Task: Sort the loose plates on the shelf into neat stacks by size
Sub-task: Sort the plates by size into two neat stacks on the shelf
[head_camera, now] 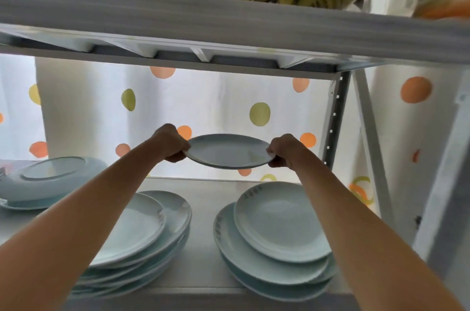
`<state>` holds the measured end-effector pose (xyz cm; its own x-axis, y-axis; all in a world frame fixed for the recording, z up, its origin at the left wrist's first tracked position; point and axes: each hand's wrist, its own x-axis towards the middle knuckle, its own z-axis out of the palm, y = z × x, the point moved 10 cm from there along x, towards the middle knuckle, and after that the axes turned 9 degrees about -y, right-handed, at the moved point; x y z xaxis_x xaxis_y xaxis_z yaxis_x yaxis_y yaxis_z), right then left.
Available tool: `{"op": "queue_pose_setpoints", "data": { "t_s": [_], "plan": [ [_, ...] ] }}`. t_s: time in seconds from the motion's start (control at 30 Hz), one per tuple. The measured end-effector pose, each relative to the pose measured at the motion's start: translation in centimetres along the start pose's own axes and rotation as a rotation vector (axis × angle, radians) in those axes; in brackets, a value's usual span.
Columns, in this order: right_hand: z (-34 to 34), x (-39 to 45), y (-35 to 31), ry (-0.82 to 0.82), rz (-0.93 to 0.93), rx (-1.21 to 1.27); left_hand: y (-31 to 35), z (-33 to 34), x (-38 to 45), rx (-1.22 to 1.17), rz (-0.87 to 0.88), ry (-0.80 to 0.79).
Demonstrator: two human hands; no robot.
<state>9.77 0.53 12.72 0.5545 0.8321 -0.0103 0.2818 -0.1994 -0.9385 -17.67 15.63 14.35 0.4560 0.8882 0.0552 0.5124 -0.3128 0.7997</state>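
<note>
While raised above the white shelf board point(203, 211), one small pale-blue ceramic plate point(230, 150), rims pinched by left hand point(171, 144) and right hand point(284, 151); three plate stacks below.

plate point(230, 150) above two stacks point(274, 239)

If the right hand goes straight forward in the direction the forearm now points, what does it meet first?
Probably the dotted curtain behind the shelf. The right hand grips the held plate above the stacks, and nothing shows between it and the fabric, though depth is hard to judge.
</note>
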Motion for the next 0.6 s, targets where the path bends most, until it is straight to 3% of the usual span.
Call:
{"op": "queue_pose_setpoints", "data": {
  "t_s": [0.2, 0.37, 0.6],
  "plan": [
    [-3.2, -2.8, 2.9, 0.037, 0.035, -0.403, -0.5, 8.0, -2.2, 0.188, -0.109, -0.436],
    [-5.3, -5.0, 5.5, 0.024, 0.072, -0.528, -0.4, 10.6, -3.6, 0.287, -0.137, -0.557],
    [-3.8, -7.6, 9.5, -0.205, 0.276, -0.713, -0.3, 12.4, -4.5, 0.437, -0.150, -0.612]
  ]
}}
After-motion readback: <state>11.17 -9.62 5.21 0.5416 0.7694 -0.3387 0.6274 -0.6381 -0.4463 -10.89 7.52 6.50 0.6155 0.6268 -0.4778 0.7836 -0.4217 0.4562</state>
